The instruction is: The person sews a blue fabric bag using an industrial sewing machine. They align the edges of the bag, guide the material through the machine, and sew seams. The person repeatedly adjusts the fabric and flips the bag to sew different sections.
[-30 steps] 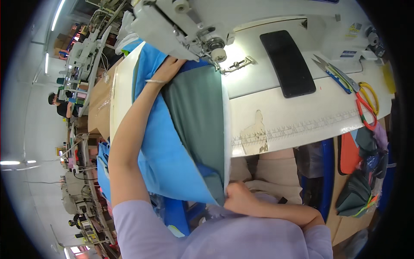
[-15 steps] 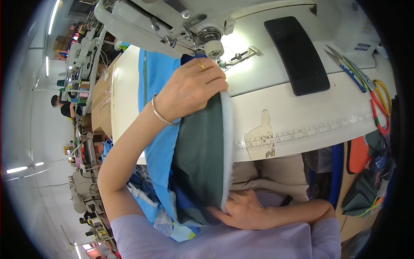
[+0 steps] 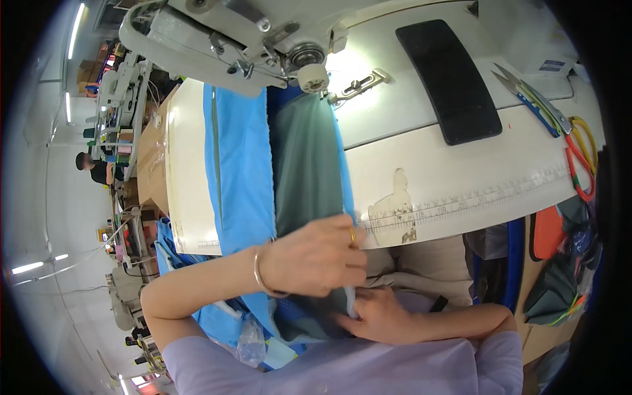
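Observation:
Grey-green fabric (image 3: 308,178) runs from under the sewing machine's presser foot (image 3: 324,96) down over the table edge toward my lap. Light blue fabric (image 3: 243,164) lies along its left side, and a narrow blue strip shows along its right edge. My left hand (image 3: 319,255), with a ring and a bangle, is closed over the right edge of the grey-green fabric near the table's front. Just below it, my right hand (image 3: 382,317) pinches the same edge and its pale strip. The fingertips of both hands are partly hidden.
The white sewing machine head (image 3: 217,43) overhangs the top of the table. A black phone (image 3: 451,82) lies right of the needle area, with scissors (image 3: 556,125) farther right. A printed ruler (image 3: 447,209) follows the table's front edge. Another person (image 3: 99,168) sits far left.
My left hand has moved from beside the presser foot down the fabric edge to just above my right hand. The right hand stays nearly in place, and a blue strip now shows along the edge.

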A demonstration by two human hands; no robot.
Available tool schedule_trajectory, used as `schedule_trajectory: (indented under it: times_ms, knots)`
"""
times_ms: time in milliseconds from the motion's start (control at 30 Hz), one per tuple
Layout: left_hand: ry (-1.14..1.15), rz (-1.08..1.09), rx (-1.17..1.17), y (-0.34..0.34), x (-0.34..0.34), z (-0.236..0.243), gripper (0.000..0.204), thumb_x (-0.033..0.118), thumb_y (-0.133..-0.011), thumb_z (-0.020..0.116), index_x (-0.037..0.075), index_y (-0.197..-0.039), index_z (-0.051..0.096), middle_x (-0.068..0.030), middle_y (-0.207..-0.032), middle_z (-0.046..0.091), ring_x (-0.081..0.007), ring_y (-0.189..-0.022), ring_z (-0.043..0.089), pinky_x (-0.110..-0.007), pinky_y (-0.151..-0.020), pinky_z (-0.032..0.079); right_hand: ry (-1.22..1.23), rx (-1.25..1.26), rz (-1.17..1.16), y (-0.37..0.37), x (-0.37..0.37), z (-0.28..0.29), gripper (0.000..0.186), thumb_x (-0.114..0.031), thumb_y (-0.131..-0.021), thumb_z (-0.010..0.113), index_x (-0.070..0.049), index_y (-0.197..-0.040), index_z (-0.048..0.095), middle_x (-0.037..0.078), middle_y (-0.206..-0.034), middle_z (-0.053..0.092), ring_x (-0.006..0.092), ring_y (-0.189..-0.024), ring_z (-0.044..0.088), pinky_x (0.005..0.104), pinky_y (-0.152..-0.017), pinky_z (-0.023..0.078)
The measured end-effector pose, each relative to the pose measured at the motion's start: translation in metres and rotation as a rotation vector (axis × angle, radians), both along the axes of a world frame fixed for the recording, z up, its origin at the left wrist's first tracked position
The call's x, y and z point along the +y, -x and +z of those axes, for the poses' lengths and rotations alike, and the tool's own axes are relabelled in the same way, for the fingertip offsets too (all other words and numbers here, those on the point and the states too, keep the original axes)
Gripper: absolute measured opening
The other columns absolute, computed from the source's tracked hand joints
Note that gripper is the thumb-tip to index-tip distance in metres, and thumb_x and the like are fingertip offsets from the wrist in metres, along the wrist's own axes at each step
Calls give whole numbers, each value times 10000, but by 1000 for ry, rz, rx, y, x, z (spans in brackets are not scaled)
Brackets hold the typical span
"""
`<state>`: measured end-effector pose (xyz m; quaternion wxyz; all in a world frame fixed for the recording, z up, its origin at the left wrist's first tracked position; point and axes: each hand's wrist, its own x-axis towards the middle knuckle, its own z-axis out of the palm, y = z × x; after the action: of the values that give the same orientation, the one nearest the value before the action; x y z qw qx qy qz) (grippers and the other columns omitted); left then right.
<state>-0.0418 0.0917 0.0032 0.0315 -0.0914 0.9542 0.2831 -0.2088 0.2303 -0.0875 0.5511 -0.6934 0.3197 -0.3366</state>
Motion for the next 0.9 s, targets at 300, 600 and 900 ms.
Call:
schedule_trajectory:
  times_ms: [300, 600, 900]
  knots:
    - [506, 267, 136, -8, -51, 4, 143, 88, -709, 652, 94, -852, 643, -53, -930, 619, -273, -982, 594, -407, -945, 491, -171, 28, 33, -3, 1, -10, 376, -309, -903, 739, 16, -725, 677, 192, -735, 689, 354, -628, 684, 462, -550, 533]
    - [445, 148, 104, -7, -51, -13, 123, 69, -692, 657, 63, -798, 595, -66, -829, 529, -278, -876, 564, -435, -959, 499, -253, -66, 88, 2, -4, -9, 226, -248, -921, 737, -22, -920, 736, 196, -755, 701, 380, -659, 692, 441, -588, 544]
    - [540, 535, 172, -32, -22, 7, 325, 8, -740, 653, 23, -1057, 725, -115, -1163, 692, -310, -1099, 647, -495, -1047, 479, -461, -1, 220, 7, -16, -4, 242, -201, -947, 719, 29, -872, 717, 220, -696, 670, 363, -597, 676, 427, -561, 504]
